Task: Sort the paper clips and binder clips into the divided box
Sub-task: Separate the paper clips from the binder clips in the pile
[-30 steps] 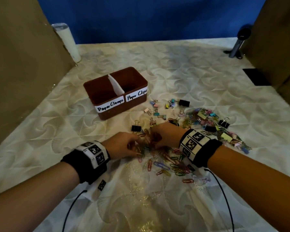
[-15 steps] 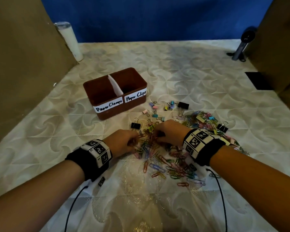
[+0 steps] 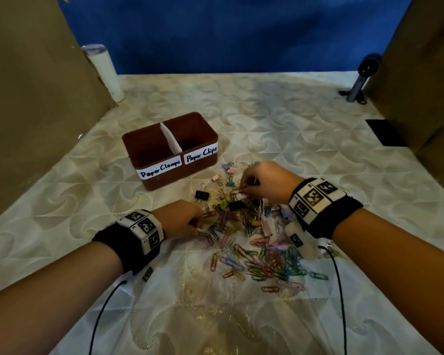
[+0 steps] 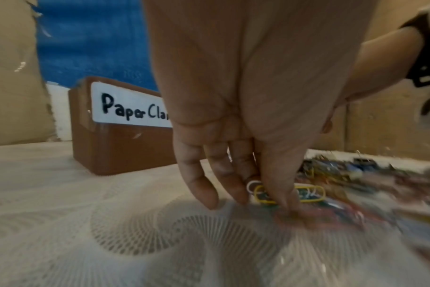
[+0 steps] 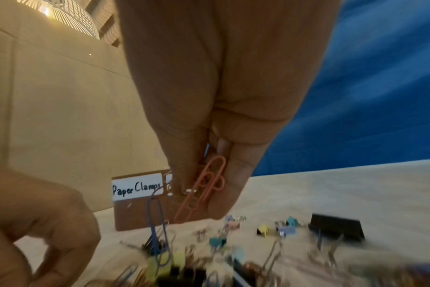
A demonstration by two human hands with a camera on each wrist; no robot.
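A brown divided box (image 3: 149, 139) labelled "Paper Clamps" on the left and "Paper Clips" on the right stands beyond a heap of coloured paper clips (image 3: 267, 262). Binder clips lie mixed in, among them a black binder clip (image 3: 201, 194). My left hand (image 3: 199, 226) is low at the heap's left edge. Its thumb and fingers pinch a yellow paper clip (image 4: 307, 194) and a white one. My right hand (image 3: 244, 187) is lifted over the heap's far side and pinches orange paper clips (image 5: 204, 186). A blue paper clip (image 5: 155, 223) dangles from them.
Cardboard walls stand at the left (image 3: 31, 98) and right (image 3: 420, 85), with a blue backdrop behind. A white cylinder (image 3: 105, 73) stands at the back left. At the back right are a dark stand (image 3: 359, 83) and a flat black item (image 3: 385, 131). Cables trail from both wrists.
My right hand has lifted off the heap and moved away from me with clips pinched in it. The left hand stays low at the heap's left edge.
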